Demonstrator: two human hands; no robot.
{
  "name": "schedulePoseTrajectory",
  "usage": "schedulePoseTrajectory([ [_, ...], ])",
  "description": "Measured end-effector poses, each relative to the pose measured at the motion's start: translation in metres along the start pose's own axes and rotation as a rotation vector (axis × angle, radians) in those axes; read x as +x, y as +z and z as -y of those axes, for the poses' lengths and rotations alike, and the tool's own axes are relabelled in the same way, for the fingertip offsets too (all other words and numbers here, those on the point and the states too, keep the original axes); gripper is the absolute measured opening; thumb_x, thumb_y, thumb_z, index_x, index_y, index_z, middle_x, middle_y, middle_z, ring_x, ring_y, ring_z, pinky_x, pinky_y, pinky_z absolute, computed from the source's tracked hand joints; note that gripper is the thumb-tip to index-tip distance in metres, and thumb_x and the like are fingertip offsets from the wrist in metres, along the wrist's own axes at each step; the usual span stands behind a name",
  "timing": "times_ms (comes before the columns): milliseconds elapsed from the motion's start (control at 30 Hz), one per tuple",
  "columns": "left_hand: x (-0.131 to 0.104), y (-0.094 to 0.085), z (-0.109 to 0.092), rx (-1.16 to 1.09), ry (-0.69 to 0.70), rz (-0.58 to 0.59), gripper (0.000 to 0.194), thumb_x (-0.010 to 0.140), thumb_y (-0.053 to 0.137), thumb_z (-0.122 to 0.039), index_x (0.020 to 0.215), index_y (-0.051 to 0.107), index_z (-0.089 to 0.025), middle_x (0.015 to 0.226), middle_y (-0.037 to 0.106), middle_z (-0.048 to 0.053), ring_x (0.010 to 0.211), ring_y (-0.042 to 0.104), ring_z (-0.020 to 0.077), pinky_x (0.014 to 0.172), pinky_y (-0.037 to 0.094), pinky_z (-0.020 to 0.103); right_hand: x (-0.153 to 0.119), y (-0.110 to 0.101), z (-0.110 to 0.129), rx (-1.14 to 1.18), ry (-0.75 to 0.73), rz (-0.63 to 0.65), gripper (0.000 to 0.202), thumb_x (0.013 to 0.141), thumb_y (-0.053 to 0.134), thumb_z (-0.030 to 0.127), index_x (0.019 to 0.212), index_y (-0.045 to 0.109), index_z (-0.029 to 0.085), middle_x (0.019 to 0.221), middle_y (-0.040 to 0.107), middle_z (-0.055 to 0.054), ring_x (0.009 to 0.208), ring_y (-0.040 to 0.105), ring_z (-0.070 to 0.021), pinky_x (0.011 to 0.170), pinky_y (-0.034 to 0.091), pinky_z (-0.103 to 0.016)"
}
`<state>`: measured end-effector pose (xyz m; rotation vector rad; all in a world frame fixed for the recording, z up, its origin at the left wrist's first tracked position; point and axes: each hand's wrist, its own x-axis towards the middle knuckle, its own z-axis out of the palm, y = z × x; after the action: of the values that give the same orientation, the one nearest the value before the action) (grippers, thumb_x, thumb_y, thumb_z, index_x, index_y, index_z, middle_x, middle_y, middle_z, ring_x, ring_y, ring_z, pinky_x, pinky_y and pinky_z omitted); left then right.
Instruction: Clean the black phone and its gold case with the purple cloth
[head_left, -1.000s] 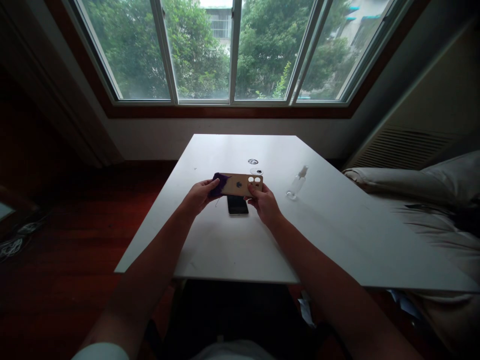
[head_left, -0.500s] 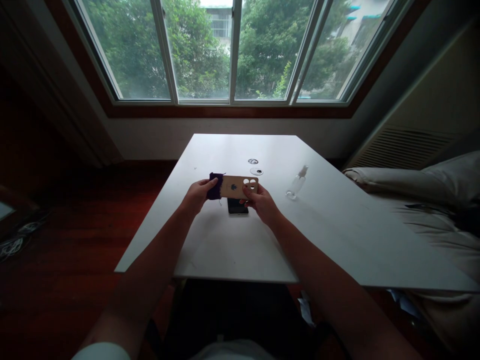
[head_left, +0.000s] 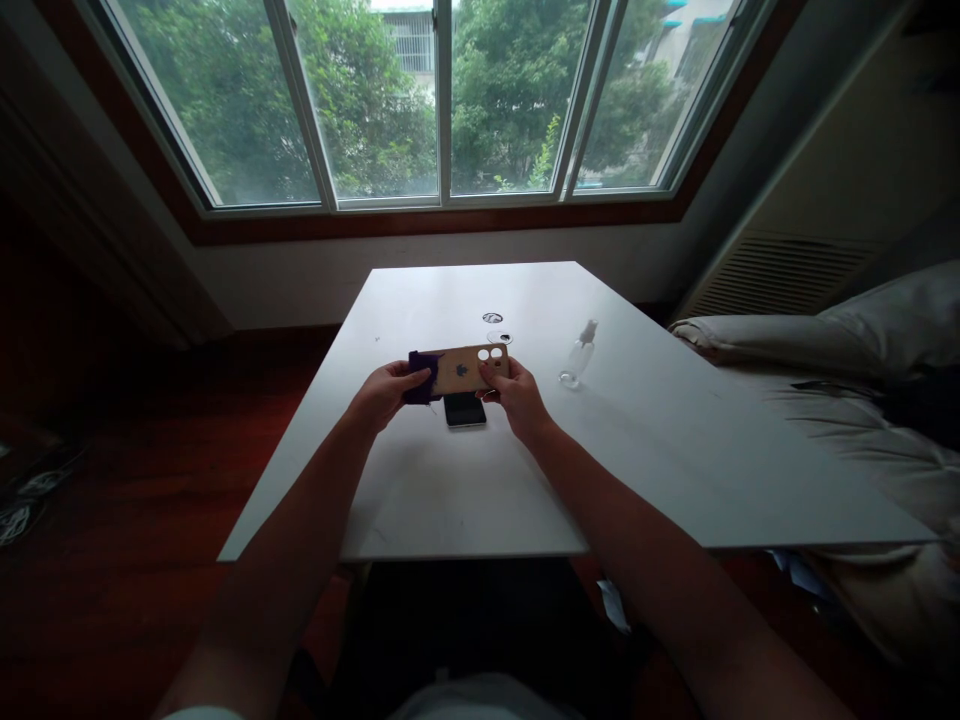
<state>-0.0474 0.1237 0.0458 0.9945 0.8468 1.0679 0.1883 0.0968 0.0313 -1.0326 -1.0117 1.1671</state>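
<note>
Gold case (head_left: 463, 369) was held off the table (head_left: 637, 450), over its middle, long axis running left to right across the person's front, camera holes toward the right end. Right hand (head_left: 517, 398) pinched that right end, thumb on top near the holes, fingers tucked under. Left hand (head_left: 384, 393) was closed around a dark purple cloth (head_left: 418, 376) and pressed it against the case's left end, so the case sat between both hands, touching each; neither hand was clearly nearer. Case lay just ahead of both hands, tilted back-face up toward the person. Phone (head_left: 465, 409) lay flat on the table right beneath the case, screen dark, apart from both hands. Spray bottle (head_left: 577, 356) lay toward the right edge, well apart from the right hand. Two small round bits (head_left: 493, 318) sat beyond the case, toward the far edge.
</note>
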Motion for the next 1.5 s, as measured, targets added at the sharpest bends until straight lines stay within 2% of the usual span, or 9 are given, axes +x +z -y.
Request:
schedulePoseTrajectory([
  [300,-0.006,0.008,-0.003,0.048,-0.012,-0.057,0.047,0.066,0.093,-0.023,0.103,0.068,-0.006,0.100,0.074,0.020,0.083,0.074,0.0314,0.073,0.063,0.045,0.000,0.000,0.003,0.014,0.009,0.010,0.043,0.074,0.084,0.046,0.101,0.068,0.018,0.091,0.070,-0.004,0.061,0.062,-0.0114,0.051,0.053,-0.024],
  [567,-0.004,0.011,-0.001,-0.030,-0.001,-0.052,0.048,0.070,0.091,-0.025,0.109,0.069,-0.007,0.104,0.074,0.018,0.085,0.072,0.0246,0.068,0.059,0.031,-0.003,0.008,0.000,0.008,0.025,0.073,0.043,0.077,0.081,0.047,0.106,0.067,0.019,0.096,0.072,-0.006,0.064,0.064,-0.0123,0.051,0.053,-0.023],
  [667,-0.003,0.012,0.002,-0.022,0.057,-0.069,0.050,0.072,0.090,-0.034,0.110,0.070,-0.009,0.105,0.074,0.016,0.086,0.072,0.0243,0.067,0.060,0.030,-0.005,0.010,0.001,0.002,0.020,0.115,0.043,0.078,0.081,0.049,0.107,0.066,0.020,0.098,0.072,-0.006,0.064,0.064,-0.0125,0.051,0.054,-0.023],
  [800,0.000,0.006,0.006,0.111,0.083,-0.179,0.058,0.072,0.085,-0.056,0.105,0.070,-0.010,0.098,0.074,0.016,0.078,0.071,0.0262,0.055,0.060,0.033,-0.007,0.009,0.002,-0.009,0.015,0.116,0.044,0.078,0.080,0.049,0.108,0.065,0.020,0.095,0.071,-0.005,0.059,0.063,-0.0115,0.047,0.050,-0.022],
  [933,0.003,-0.001,0.009,0.080,0.085,-0.227,0.055,0.070,0.088,-0.053,0.097,0.071,-0.008,0.097,0.074,0.017,0.083,0.072,0.0278,0.064,0.063,0.037,-0.007,0.008,0.003,-0.007,0.012,0.075,0.044,0.078,0.080,0.049,0.108,0.065,0.020,0.095,0.071,-0.004,0.060,0.062,-0.0112,0.049,0.053,-0.023],
  [1033,0.003,0.000,0.007,-0.026,0.050,-0.172,0.046,0.074,0.089,-0.041,0.100,0.071,-0.007,0.097,0.074,0.017,0.086,0.072,0.0273,0.075,0.063,0.040,-0.005,0.006,0.002,0.024,0.006,0.037,0.043,0.077,0.081,0.048,0.107,0.066,0.020,0.097,0.070,-0.004,0.063,0.061,-0.0110,0.052,0.054,-0.022],
  [1200,-0.003,0.003,-0.005,-0.173,0.071,0.025,0.037,0.079,0.083,-0.022,0.110,0.071,-0.008,0.105,0.074,0.015,0.093,0.072,0.0243,0.086,0.060,0.039,0.000,0.000,0.003,0.041,0.035,0.074,0.045,0.076,0.082,0.048,0.108,0.064,0.021,0.094,0.070,-0.003,0.061,0.062,-0.0110,0.050,0.054,-0.022],
  [1367,-0.011,0.007,-0.009,-0.197,0.098,0.182,0.042,0.080,0.079,-0.019,0.120,0.071,-0.014,0.117,0.073,0.011,0.104,0.070,0.0227,0.091,0.057,0.031,0.002,-0.004,0.002,0.034,0.044,0.112,0.047,0.077,0.081,0.051,0.108,0.063,0.021,0.096,0.069,-0.004,0.064,0.063,-0.0115,0.053,0.055,-0.023],
  [1500,-0.013,0.005,-0.006,-0.187,0.030,0.271,0.039,0.083,0.076,-0.020,0.120,0.071,-0.011,0.120,0.071,0.015,0.107,0.069,0.0252,0.094,0.057,0.033,0.003,-0.006,-0.001,0.035,0.016,0.119,0.044,0.077,0.081,0.050,0.105,0.063,0.021,0.095,0.069,-0.004,0.063,0.062,-0.0112,0.053,0.055,-0.023],
])
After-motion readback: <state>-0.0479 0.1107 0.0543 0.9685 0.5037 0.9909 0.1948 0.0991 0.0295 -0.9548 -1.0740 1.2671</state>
